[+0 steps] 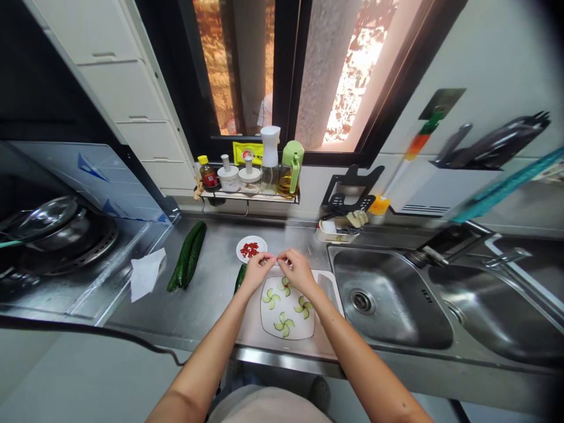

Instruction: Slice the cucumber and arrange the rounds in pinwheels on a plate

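My left hand (259, 269) and my right hand (294, 268) meet fingertip to fingertip above the far edge of a square white plate (267, 326) with a dark rim. Both are pinched closed, and whatever is between the fingers is too small to make out. Thin cucumber slices (284, 324) lie on the plate in several pinwheel shapes, the far one with a bit of red on it. Just beyond my left hand, small red pieces (249, 250) sit on a round white dish (263, 242). Part of another cucumber (240, 277) shows beside my left wrist.
The plate rests on a pale cutting board (247, 336), with a wide knife blade (326, 288) at its right. Whole cucumbers (188, 257) and a white paper (147, 272) lie left. A double sink (392, 294) is right. Condiments stand on a shelf (259, 197) under the window.
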Motion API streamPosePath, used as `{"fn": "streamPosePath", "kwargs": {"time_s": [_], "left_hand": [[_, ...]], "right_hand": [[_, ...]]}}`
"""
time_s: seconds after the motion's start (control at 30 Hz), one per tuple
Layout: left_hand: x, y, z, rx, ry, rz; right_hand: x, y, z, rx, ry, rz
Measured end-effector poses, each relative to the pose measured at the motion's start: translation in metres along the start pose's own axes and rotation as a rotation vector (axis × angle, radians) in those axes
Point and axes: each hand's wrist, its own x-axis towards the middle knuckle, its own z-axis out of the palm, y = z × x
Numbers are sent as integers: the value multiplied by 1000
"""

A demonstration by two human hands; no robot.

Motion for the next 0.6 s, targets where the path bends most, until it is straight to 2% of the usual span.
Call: {"fn": "streamPosePath", "kwargs": {"time_s": [0.3, 0.6], "left_hand": [[-12, 13, 0, -37, 7, -1], [-34, 15, 2, -32, -34, -36]], "right_hand": [[-12, -4, -9, 42, 45, -15], [-31, -5, -8, 21, 1, -25]]}}
